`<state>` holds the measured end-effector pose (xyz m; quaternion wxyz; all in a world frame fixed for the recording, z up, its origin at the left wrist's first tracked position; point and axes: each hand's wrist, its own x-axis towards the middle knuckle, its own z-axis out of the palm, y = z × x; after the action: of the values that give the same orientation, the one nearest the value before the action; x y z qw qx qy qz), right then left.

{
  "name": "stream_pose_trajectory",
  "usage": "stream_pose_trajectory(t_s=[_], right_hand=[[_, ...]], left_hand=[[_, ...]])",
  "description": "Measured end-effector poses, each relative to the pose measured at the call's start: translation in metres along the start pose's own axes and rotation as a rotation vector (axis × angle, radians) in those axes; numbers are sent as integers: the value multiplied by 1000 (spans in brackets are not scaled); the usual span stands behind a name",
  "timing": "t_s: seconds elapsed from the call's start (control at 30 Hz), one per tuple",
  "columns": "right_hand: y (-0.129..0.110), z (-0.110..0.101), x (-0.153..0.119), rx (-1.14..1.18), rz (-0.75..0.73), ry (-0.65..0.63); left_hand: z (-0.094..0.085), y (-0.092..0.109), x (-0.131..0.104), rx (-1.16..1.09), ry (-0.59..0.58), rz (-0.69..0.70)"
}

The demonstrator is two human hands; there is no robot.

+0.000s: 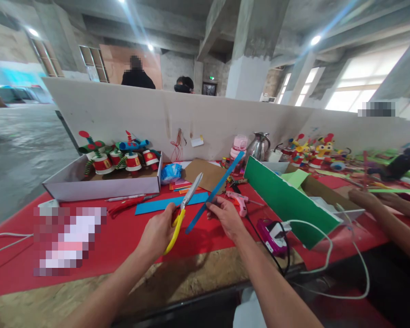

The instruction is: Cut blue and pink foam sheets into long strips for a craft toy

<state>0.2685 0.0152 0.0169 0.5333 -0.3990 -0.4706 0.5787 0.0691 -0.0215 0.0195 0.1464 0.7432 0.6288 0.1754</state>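
From where I stand, the red-covered desk [128,234] takes up most of the view, with a white box [105,190] of cup-bodied figures [132,161] on the left and a green-sided box [290,205] on the right. Between them a wide blue piece [153,206] lies flat. Above the desk, near its front, the right hand [227,217] pinches a narrow blue strip [225,178], slanting, between thumb and fingers. The left hand's [157,233] fingers are curled around yellow-handled scissors [183,210], blades pointing up and away. A pink glue gun [240,202] lies just beyond the right hand.
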Motion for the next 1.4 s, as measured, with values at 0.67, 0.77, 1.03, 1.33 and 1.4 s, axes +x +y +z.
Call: stream_pose_trajectory(t_s=[0.67,0.77,1.03,1.33,1.4], right_hand=[[3,15,-9,138,53,-46],[3,15,-10,146,50,-42],[-10,-3,-5,170,-37,54],[-5,-1,-3,203,-89,128],[-3,0,-3,189,-100,119]], left_hand=[[3,1,-23,-685,-215,-71],[7,-5,-23,-679,-213,-103],[-5,-16,-30,-517,-273,-56],[-33,-10,-27,489,-32,-12],[-37,3,-28,526,-66,-7]])
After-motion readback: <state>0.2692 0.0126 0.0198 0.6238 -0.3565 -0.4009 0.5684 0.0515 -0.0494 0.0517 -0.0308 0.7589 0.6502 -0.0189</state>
